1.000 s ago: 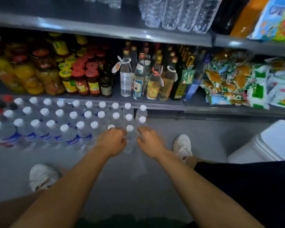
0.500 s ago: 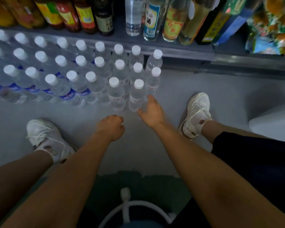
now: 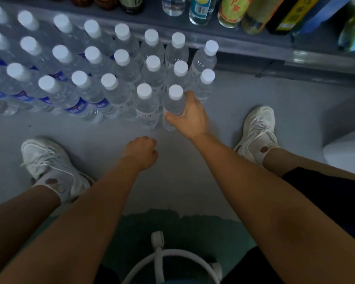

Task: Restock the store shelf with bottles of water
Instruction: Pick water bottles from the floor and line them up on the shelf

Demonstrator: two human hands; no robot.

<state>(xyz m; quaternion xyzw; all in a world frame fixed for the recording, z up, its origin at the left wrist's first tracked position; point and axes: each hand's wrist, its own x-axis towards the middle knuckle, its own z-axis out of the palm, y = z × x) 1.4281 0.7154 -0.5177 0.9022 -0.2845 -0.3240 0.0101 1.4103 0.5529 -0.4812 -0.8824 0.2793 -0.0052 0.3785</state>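
Several clear water bottles with white caps stand in rows on the grey floor (image 3: 193, 177) before the lowest shelf edge (image 3: 244, 49). My right hand (image 3: 190, 117) grips the front-right water bottle (image 3: 173, 103) around its body, thumb across the front. The bottle beside it (image 3: 146, 105) stands untouched on the left. My left hand (image 3: 140, 153) hovers over the floor a little nearer to me, fingers curled into a fist and holding nothing.
Glass bottles of sauces and liquor (image 3: 199, 11) line the shelf above. My white shoes (image 3: 47, 162) (image 3: 256, 132) flank the hands. A white container (image 3: 346, 148) sits at the right edge. A white ring-shaped stool part (image 3: 158, 263) lies below me.
The view has tilted down toward the floor. My left hand drew back from the bottles into a fist, and my right hand closed around the front-right bottle.
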